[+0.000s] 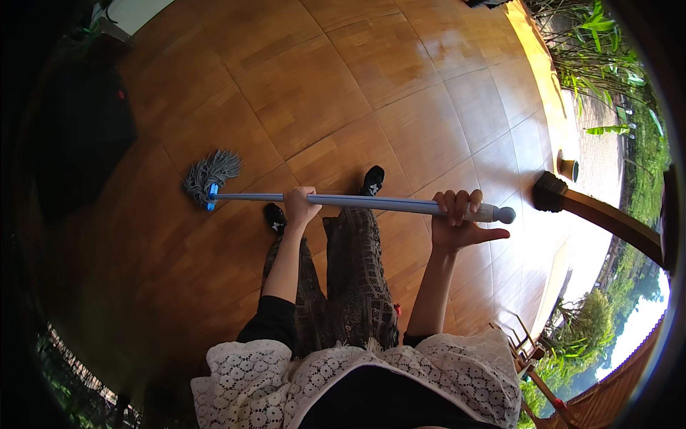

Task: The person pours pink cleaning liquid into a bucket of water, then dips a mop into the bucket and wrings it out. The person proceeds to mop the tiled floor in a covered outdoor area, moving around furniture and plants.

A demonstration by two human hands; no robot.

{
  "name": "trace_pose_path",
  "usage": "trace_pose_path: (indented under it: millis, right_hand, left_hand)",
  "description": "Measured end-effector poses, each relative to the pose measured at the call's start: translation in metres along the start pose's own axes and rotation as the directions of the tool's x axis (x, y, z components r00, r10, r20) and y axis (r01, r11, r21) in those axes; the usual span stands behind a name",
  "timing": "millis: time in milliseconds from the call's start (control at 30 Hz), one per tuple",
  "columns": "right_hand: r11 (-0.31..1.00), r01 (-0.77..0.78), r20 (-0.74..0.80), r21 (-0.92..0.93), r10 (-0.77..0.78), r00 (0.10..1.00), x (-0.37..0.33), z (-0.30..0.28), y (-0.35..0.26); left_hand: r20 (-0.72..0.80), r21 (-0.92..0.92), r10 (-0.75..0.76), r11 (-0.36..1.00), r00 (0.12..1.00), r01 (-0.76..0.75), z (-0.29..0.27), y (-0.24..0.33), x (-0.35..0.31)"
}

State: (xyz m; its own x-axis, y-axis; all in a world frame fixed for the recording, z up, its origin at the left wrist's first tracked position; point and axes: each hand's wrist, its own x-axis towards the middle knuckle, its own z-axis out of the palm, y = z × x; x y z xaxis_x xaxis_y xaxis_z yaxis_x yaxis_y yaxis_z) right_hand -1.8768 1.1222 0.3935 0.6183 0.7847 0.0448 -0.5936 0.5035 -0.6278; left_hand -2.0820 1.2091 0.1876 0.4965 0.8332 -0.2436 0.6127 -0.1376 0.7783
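Floor (pixel 300 93): glossy brown tiles are running toward a sunlit edge, glare whitening them; any dampness there would be hard to spot and could be making footing slick.
Left grip (pixel 301 206): it is wrapping round the mop (pixel 382 203) partway along its handle (pixel 264 196), apparently firmly.
Right grip (pixel 461 214): fingers are curling over the upper end, grasping loosely, while the thumb is sticking out; a hard push could be twisting the pole free here.
End knob (pixel 505 215): it is projecting just past that hand, pointing toward a wooden post (pixel 614 222); a long backward pull could be striking it.
Shoes (pixel 372 181): they are standing near the pole; a stroke turning inward could be catching a toe.
Mop head (pixel 212 175): grey strands are spreading at the far left; whether they are pressing the tiles, I cannot tell.
Dark box (pixel 86 136): it is standing left of the strands; overreaching could be bumping it.
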Motion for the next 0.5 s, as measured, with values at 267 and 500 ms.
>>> trace_pose_path:
  millis: [267,500]
  right_hand:
    - [0.987,0.135,0.032,-0.087,-0.133,0.991,0.081,-0.094,-0.127]
    - [0.919,0.339,0.174,-0.201,-0.307,0.936,0.124,-0.086,-0.302]
  left_hand:
    - [-0.163,-0.010,0.058,0.998,0.985,-0.060,0.123,0.129,0.083]
    - [-0.015,-0.320,0.269,0.911,0.963,-0.260,0.236,0.326,0.148]
